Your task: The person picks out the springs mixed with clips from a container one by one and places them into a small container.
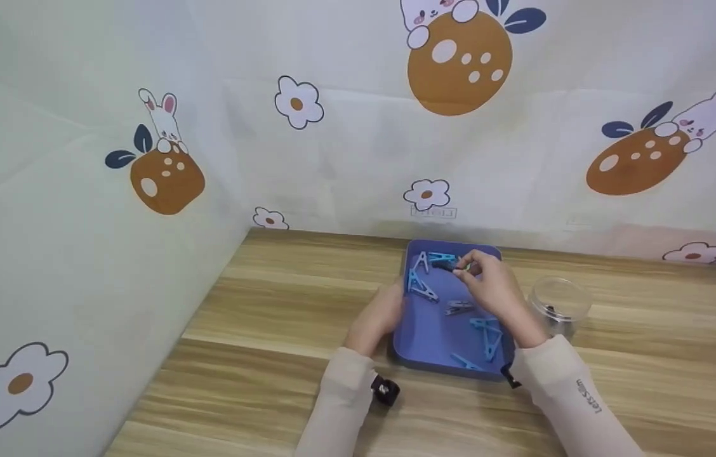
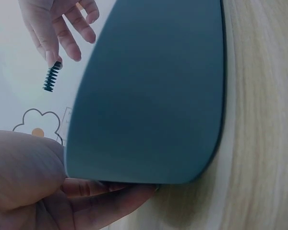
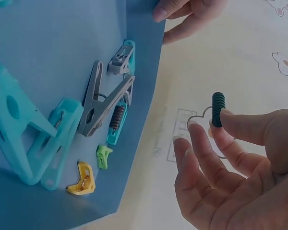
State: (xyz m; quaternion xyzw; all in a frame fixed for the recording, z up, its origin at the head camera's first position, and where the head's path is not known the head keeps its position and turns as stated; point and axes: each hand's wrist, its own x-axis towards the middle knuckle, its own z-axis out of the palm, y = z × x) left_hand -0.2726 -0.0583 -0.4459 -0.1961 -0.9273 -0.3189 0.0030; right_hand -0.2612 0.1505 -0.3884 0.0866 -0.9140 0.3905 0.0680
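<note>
A blue tray (image 1: pixel 437 343) lies on the table with several clothespins inside. My left hand (image 1: pixel 383 312) holds its left side, with a fingertip over the rim in the right wrist view and the other fingers outside the wall. Over the tray's far right part, my right hand (image 1: pixel 488 279) pinches a small dark ribbed, coil-like piece (image 3: pixel 219 109) between thumb and fingers. Below that hand are a grey clothespin (image 3: pixel 98 103), a large turquoise clothespin (image 3: pixel 19 124), a small green clip (image 3: pixel 103 156) and a small yellow clip (image 3: pixel 82 181).
Right of the tray, partly behind my right forearm, stands a clear round jar (image 1: pixel 561 298) with something dark inside. The wood-grain table (image 1: pixel 256 355) meets a patterned wall covering (image 1: pixel 345 158) at the back and left.
</note>
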